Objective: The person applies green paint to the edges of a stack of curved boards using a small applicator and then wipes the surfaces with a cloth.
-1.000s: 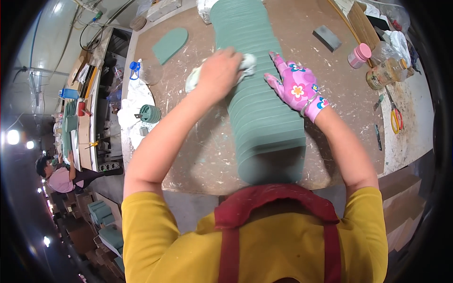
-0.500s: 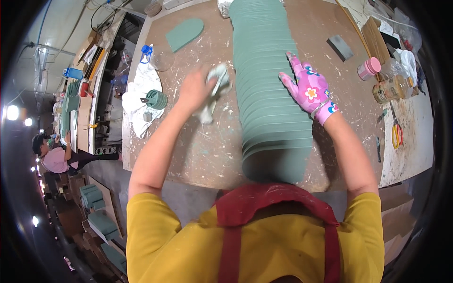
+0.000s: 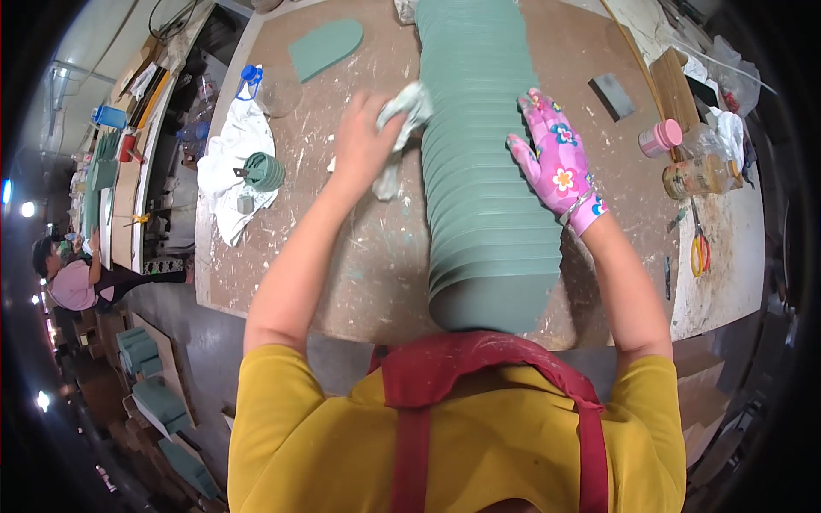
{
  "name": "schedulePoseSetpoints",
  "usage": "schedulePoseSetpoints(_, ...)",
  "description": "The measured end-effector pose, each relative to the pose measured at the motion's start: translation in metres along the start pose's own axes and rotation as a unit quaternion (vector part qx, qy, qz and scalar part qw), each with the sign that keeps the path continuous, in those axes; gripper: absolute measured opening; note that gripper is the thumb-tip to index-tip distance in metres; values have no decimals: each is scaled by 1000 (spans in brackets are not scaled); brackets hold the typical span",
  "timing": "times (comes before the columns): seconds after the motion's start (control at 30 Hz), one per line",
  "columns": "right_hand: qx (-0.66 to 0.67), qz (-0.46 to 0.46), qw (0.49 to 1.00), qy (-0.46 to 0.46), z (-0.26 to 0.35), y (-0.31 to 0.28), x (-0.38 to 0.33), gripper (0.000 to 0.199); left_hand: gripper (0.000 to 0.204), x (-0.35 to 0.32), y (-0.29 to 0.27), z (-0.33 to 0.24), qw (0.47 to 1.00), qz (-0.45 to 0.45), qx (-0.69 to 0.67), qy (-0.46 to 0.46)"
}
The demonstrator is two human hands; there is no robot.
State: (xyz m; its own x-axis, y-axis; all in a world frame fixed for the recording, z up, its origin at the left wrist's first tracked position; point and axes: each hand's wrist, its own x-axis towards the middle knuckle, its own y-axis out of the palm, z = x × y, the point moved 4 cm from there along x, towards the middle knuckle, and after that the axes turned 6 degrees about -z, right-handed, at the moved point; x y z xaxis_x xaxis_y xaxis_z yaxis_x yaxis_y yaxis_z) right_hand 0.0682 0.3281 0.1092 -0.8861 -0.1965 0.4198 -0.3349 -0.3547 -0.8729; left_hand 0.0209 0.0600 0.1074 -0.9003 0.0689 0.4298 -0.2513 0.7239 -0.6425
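A long row of overlapping green round-ended panels [image 3: 487, 197] runs along the table [image 3: 359, 291] from its near edge to the far side. My bare left hand [image 3: 365, 145] is closed on a crumpled white cloth [image 3: 409, 104], at the row's left edge. Part of the cloth hangs below the fingers. On the row's right edge rests my right hand [image 3: 554, 158], in a pink flowered glove, fingers stretched and thumb apart, holding nothing. A single green panel [image 3: 327, 48] lies flat at the far left.
At left, a green tub [image 3: 263, 172] stands on a white rag [image 3: 224, 162], near a blue-capped bottle [image 3: 250, 79]. On the right are a grey block [image 3: 612, 97], a pink jar [image 3: 660, 138], a larger jar [image 3: 694, 177] and scissors [image 3: 700, 248]. Another person [image 3: 73, 278] works at a far-left bench.
My left hand has moved the cloth a little right and away from me, up to the row's edge. My gloved right hand stays on the panels, fingers closer together. The whole view has shifted slightly.
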Motion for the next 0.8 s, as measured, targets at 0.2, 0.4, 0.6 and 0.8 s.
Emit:
schedulePoseSetpoints(0.2, 4, 12, 1000, 7, 0, 0, 1, 60, 33, 6, 60, -31, 989, -64, -21, 130)
schedulePoseSetpoints(0.4, 21, -19, 999, 20, -1, -9, -2, 64, 28, -14, 11, 37, 999, 29, -4, 22)
schedulePoseSetpoints(0.6, -30, 95, 995, 33, -4, 12, 40, 80, 27, 102, 76, -81, 974, 44, 49, 217)
schedulePoseSetpoints(0.8, -8, 57, 998, 21, -7, 10, 42, 80, 25, 103, 87, -44, 968, 40, 104, 223)
